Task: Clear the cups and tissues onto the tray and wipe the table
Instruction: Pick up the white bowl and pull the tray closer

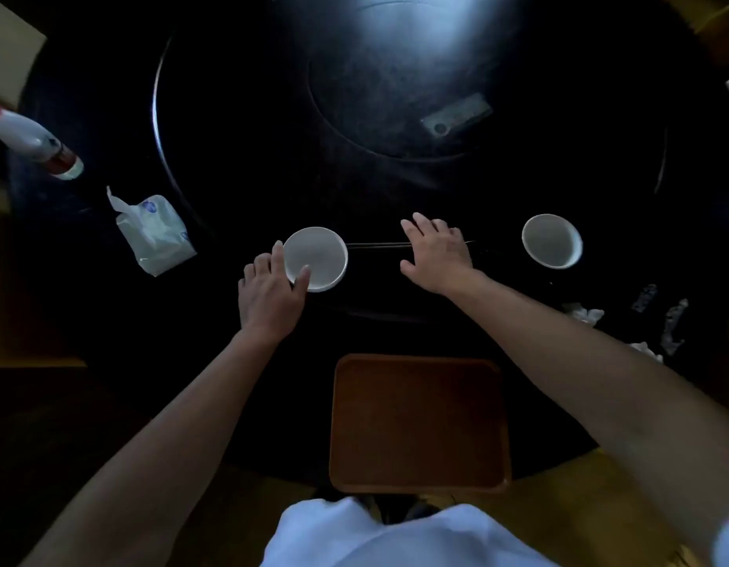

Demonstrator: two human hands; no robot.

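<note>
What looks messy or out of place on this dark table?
Crumpled tissues and torn wrapper scraps lie scattered at the table's right edge, not on the tray, which holds nothing. A spray bottle stands at far left beside a tissue pack. Nothing looks spilled or broken.

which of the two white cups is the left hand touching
The white cup on the left, beside the tissue pack. The left hand has fingers on its near rim. The other white cup sits alone to the right, beyond the right hand.

tray [420,423] nearest, cups [315,257] beyond, tissue pack [154,235] left
</note>
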